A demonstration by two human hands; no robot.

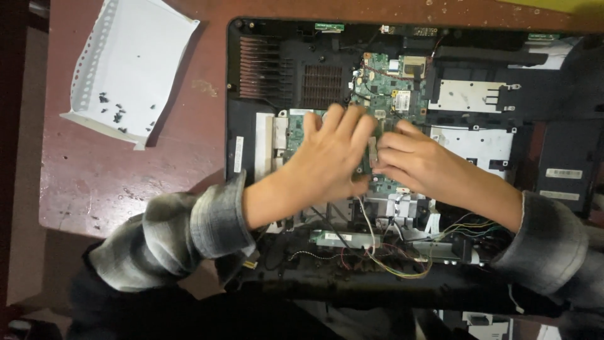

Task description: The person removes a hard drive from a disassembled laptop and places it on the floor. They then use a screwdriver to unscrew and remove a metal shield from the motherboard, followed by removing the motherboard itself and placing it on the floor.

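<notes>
Two hands press flat together on the green board (384, 94): left hand (330, 157), right hand (418, 165). Tiny screws (116, 113) wait safe on paper (135, 56) at ten o'clock.

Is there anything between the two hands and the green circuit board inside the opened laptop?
Nothing visible. The left hand and the right hand already rest on the green circuit board; the loose wires lie nearer the person.

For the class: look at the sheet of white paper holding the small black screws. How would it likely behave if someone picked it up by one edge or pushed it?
The white paper is thin with upturned edges, so it would probably flop and sag when lifted. The loose black screws would likely slide or spill. Pushed along the wooden table, it should glide easily, being light.
</notes>
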